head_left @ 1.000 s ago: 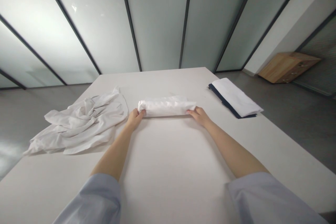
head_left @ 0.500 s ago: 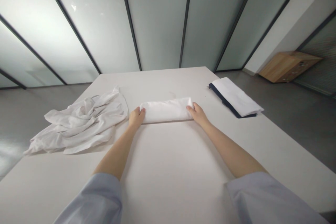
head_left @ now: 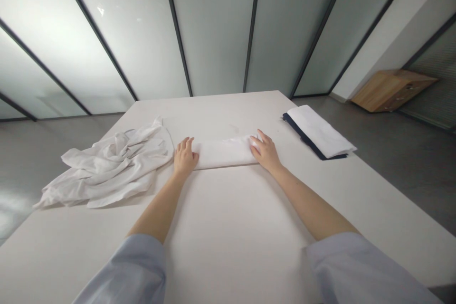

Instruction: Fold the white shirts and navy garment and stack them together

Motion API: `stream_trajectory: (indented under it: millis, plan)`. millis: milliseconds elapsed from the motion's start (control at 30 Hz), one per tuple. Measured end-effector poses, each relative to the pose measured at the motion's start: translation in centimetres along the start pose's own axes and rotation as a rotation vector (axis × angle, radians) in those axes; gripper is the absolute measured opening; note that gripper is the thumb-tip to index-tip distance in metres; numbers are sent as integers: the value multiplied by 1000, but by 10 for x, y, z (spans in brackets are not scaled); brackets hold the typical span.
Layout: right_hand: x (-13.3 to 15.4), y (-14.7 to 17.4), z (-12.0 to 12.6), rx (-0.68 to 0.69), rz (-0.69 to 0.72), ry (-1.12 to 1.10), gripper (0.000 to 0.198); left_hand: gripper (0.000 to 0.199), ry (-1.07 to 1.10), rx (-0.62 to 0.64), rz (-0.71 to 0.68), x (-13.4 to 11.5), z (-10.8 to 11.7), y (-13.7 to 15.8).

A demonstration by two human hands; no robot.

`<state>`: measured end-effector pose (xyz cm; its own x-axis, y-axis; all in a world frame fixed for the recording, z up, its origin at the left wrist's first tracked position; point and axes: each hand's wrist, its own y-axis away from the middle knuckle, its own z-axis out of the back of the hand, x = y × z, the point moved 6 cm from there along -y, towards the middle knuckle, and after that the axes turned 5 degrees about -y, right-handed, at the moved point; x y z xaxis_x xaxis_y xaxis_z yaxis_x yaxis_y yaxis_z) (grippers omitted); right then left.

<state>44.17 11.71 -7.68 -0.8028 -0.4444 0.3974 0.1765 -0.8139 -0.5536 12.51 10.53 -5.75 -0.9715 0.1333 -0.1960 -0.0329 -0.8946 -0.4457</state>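
Note:
A white cloth folded into a flat, narrow rectangle point(head_left: 224, 153) lies across the middle of the table. On its left end rests my left hand point(head_left: 185, 156), fingers stretched forward and thumb on the cloth. My right hand point(head_left: 265, 151) lies over the right end with its fingers spread. Both palms face down, and neither hand grips the cloth. The cloth's two short ends are partly hidden under my hands.
A crumpled white garment point(head_left: 117, 166) is heaped at the table's left edge. Folded white cloth point(head_left: 318, 130) lies on folded dark navy cloth point(head_left: 302, 137) near the right edge. Beyond the white table point(head_left: 235, 228) stand frosted glass panels and a wooden cabinet point(head_left: 390, 90).
Both hands have let go of the folded cloth's ends and opened, now lying flat on top of them. The cloth has settled flatter on the table.

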Motion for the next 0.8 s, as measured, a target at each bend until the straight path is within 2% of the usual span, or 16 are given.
stream_trajectory:
  millis: [100,167,267,367,433,500,600,700,800]
  plan:
    - [3,2,-10,138,67,8,37,49,55,78,-228,-17,-7,5]
    - [1,3,-15,188,55,-1,39,42,90,143,-258,-19,-15,7]
    - [-4,4,-18,192,34,-10,40,40,169,112,-147,-7,-20,4]
    - [-4,5,-19,177,34,-19,40,42,295,20,76,18,-22,-2]
    - [-3,5,-17,166,37,-26,40,41,390,27,246,35,-27,-4]
    - [-1,5,-14,155,42,-31,38,40,463,82,343,44,-32,-4]
    - [2,3,-8,155,55,-41,34,41,479,127,349,45,-32,-5]
    - [6,2,-2,162,74,-71,32,53,479,147,318,44,-28,-7]
    - [11,2,2,176,99,-115,31,60,495,218,275,43,-27,-10]
